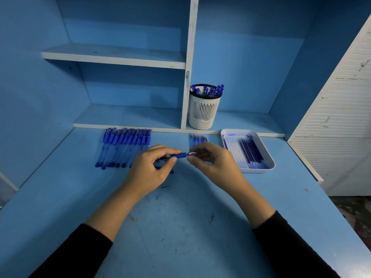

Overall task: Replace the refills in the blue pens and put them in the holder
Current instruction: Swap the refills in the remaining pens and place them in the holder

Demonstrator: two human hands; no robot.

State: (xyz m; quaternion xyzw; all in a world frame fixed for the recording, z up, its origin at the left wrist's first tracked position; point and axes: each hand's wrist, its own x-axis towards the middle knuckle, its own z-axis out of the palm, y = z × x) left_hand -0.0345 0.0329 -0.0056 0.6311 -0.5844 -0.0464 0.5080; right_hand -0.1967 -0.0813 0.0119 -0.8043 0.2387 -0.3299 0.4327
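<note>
Pointing right, pen (179, 155) lengthwise left-to-right.

we see a matt, scuffed painted desk (180, 227), a slotted white plastic holder (203, 111), clear plastic pens (122, 149) and a glossy white tray (269, 157).

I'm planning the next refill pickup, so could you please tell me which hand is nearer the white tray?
Right. The right hand sits just left of the white tray, pinching the blue pen at its tip; the left hand grips the barrel further left.
</note>
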